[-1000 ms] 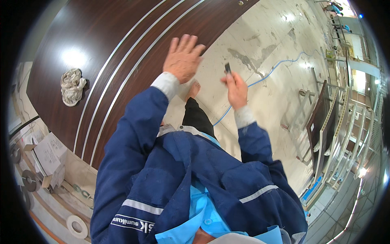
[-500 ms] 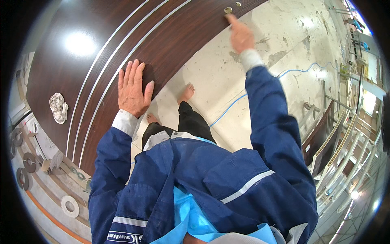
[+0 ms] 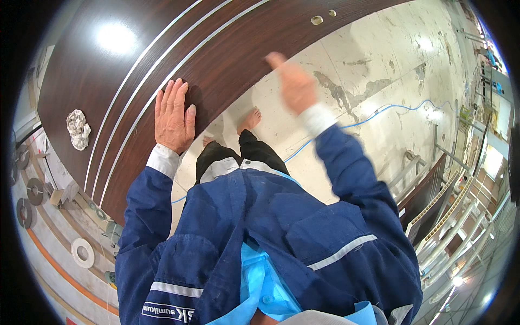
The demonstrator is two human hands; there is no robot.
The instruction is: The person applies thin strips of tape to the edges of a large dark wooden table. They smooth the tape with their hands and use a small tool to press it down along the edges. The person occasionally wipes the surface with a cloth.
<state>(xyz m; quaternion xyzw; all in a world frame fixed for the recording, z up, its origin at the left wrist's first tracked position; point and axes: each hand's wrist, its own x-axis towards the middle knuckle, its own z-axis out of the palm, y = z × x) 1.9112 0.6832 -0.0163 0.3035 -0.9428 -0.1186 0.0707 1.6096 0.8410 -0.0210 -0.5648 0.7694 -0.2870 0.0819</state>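
Observation:
A dark brown wood-grain door panel (image 3: pixel 238 59) with three pale inlaid strips lies in front of me. My left hand (image 3: pixel 174 116) rests flat on it, fingers stretched together and thumb apart, holding nothing. My right hand (image 3: pixel 297 86) is smeared by motion at the panel's near edge. One digit of it points out over that edge; the other fingers look folded, and whether they hold anything does not show. Two cut holes, the larger one (image 3: pixel 317 20) and the smaller one (image 3: pixel 332 13), sit near the edge, beyond my right hand. A crumpled whitish cloth (image 3: pixel 78 130) lies on the panel's left part.
A blue hose (image 3: pixel 374 114) runs across the worn pale floor (image 3: pixel 374 59) behind my right arm. At the right stand racks with panels (image 3: pixel 425 203) and metal frames. Rolls of edging tape, one a white ring (image 3: pixel 83 253), are at the lower left.
My right hand has moved from beside the holes leftward and nearer to me along the panel's edge. My left hand stays flat on the panel. The view has shifted slightly.

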